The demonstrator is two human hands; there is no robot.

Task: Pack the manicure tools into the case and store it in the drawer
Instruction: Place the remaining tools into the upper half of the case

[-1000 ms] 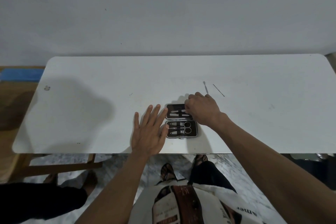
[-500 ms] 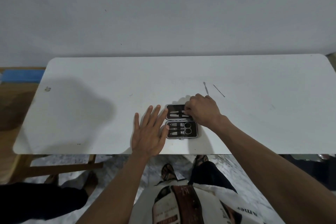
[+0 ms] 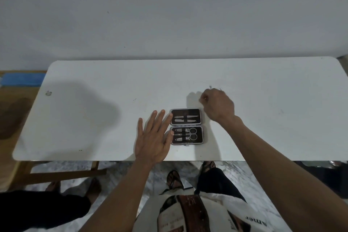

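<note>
The open manicure case lies on the white table near its front edge. Two slim tools sit strapped in its far half. Scissors and clippers fill the near half. My left hand rests flat and open on the table, its fingertips touching the case's left edge. My right hand is beyond the case's far right corner, fingers curled down over two thin loose metal tools. Only the tool tips show past the knuckles, so a grip cannot be made out.
A grey wall runs behind the table. Another person's feet and dark clothing are on the floor at lower left, beside the wooden table frame. A blue object lies off the table's left end.
My right hand has left the case's far half and moved away to the right, onto the two loose thin tools. The left hand and the case have stayed put.
</note>
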